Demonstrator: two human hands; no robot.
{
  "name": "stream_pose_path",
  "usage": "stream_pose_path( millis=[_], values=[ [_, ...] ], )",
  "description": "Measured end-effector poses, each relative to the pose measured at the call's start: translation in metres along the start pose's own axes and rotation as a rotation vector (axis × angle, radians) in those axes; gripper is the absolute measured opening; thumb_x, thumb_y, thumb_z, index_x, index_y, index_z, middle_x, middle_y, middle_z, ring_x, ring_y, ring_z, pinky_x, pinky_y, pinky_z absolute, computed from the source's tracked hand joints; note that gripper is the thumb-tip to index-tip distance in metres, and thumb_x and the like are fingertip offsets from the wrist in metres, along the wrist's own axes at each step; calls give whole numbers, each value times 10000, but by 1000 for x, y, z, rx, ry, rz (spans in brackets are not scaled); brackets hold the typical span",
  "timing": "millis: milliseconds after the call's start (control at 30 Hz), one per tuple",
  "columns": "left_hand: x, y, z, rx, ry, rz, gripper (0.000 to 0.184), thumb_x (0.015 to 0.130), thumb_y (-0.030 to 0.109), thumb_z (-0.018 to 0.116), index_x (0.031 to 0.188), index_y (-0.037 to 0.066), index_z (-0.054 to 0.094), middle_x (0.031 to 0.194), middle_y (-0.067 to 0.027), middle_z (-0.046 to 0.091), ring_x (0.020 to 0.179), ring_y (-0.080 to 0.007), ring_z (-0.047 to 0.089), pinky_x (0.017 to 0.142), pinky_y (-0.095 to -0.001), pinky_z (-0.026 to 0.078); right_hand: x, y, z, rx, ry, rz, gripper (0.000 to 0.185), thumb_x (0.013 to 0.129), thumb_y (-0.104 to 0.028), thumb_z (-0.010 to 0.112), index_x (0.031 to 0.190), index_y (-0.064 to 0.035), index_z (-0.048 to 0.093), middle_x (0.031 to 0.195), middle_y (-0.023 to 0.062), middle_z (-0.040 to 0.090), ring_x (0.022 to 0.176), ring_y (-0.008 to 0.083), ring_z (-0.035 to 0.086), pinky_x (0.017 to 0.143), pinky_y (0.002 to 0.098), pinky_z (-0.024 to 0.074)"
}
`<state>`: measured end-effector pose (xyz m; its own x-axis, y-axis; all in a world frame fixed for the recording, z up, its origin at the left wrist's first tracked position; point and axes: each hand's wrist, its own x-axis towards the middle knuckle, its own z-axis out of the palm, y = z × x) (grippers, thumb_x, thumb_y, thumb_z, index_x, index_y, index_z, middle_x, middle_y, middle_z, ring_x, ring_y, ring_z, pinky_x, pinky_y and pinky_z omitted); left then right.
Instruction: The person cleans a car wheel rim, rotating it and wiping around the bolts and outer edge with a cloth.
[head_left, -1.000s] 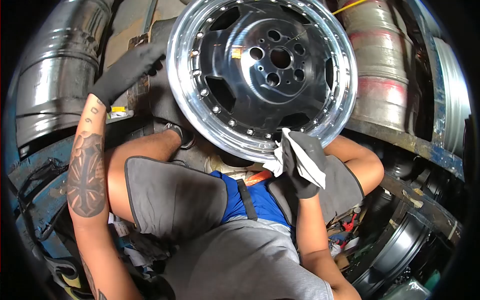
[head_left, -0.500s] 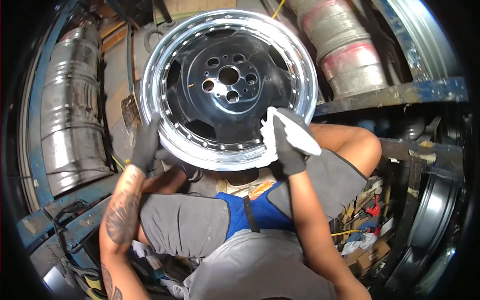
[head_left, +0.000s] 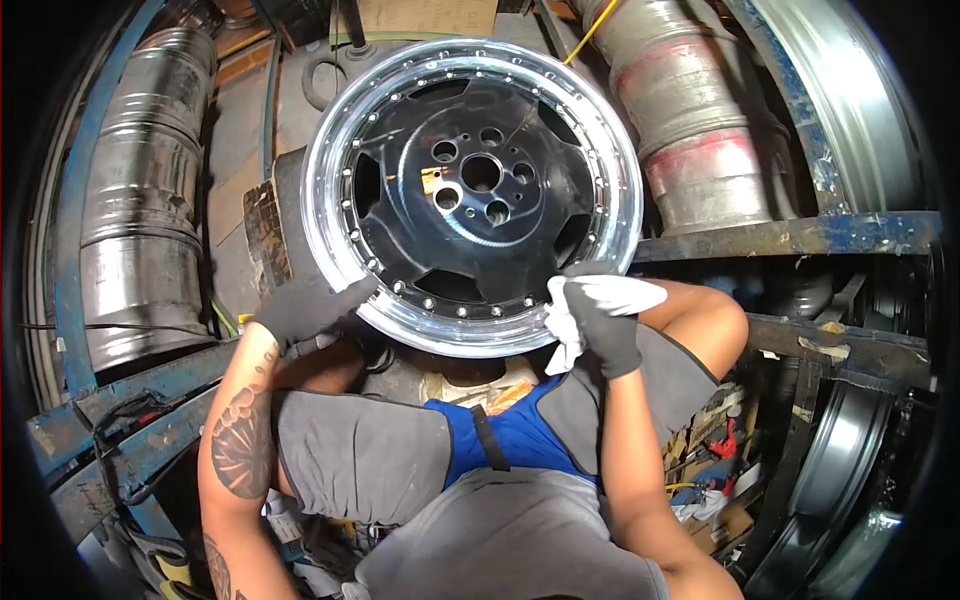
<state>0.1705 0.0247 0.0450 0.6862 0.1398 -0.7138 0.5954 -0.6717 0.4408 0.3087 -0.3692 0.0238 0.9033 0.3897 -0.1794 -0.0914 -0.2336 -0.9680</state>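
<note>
- Right grip [head_left: 608, 330] is closed round a bunched white cloth [head_left: 563, 328]; the wheel [head_left: 480, 215] sits just ahead of it.
- Left grip [head_left: 310, 312] has fingers over the wheel's near edge; can't tell if it's clamped.
- I'd fold that cloth flat so loose ends don't snag the bolts [head_left: 496, 312].
- Cardboard [head_left: 420, 18] way ahead of both grips: faint scribbles, unreadable. No legible brands.

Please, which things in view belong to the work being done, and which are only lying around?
Seemingly part of the job:
round black wheel with shiny silver rim
crumpled white cloth in the black-gloved right hand

Apparently just lying about:
ribbed silver metal cylinders, picture's left
red-banded grey metal cylinders, upper right
flat tan sheet, top
</note>
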Motion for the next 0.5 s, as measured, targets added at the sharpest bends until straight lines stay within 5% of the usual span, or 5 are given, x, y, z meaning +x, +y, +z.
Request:
stream_pose_path(
  millis=[33, 133, 300, 433, 500],
  values=[
    [-2, 4, -9, 140, -51, -58, 651, 1049, 621, 563, 1361, 69, 708, 1257, -191, 759, 1223, -349, 701, 1081, -444, 495, -8, -1, 2, -141, -58, -77, 224, 954, -58, 763, 1170, -32, 710, 1036, 67, 742, 921, 130, 701, 793, 309, 588],
    [2, 1, -24, 130, -128, 5, 671, 1046, 650, 556, 1369, 82, 710, 1301, -209, 742, 1266, -361, 682, 1096, -438, 489, -14, -11, 13, -510, -2, -441, 150, 870, -139, 789, 998, -61, 791, 911, 99, 771, 827, 276, 722, 790, 406, 552],
    [7, -11, -28, -75, -133, 215, 692, 1057, 653, 543, 1353, 50, 708, 1262, -220, 744, 1165, -301, 705, 1017, -426, 532, -11, -15, 25, -595, 13, -419, 93, 857, -120, 796, 926, -57, 788, 891, 101, 771, 844, 274, 726, 803, 399, 549],
    [17, -20, -42, 79, -22, 77, 638, 1036, 619, 608, 1113, 7, 770, 968, -191, 758, 919, -323, 724, 842, -473, 544, -6, -11, 29, -612, 18, -377, 68, 869, -69, 788, 901, -9, 778, 852, 116, 770, 766, 227, 737, 731, 364, 569],
    [20, -37, -43, 147, 115, 218, 619, 1030, 598, 625, 1088, -2, 765, 954, -193, 754, 911, -322, 723, 844, -466, 542, -4, -11, 36, -598, 35, -331, 51, 853, -79, 771, 873, -32, 773, 812, 112, 759, 724, 257, 728, 711, 389, 561]
  ],
)
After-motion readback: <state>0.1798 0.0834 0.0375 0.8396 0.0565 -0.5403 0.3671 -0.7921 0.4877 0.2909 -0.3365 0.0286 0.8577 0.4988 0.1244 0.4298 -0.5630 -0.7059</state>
